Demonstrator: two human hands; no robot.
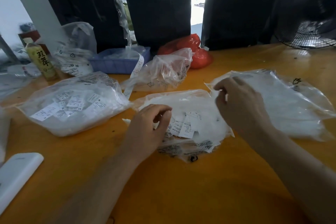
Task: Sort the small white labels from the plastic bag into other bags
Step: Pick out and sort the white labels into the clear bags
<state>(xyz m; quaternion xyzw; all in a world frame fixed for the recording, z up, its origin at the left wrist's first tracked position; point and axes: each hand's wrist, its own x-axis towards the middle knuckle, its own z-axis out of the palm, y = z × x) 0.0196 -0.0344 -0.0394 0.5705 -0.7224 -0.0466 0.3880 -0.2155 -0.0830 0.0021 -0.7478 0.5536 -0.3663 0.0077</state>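
Hands over middle label bag (pixel 189 103) on orange table (pixel 181 187): left hand (pixel 151 125) curled among loose labels (pixel 185 125), right hand (pixel 240 103) pinching bag's far edge; bare tabletop nearest viewer.

A bottle (pixel 42 61), blue tray (pixel 116 63), red bag (pixel 196 51) and fan (pixel 309 14).

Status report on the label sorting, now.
Left hand curled over the middle bag, grip unclear. Right hand pinches its edge. Labels inside. Nothing blocking.
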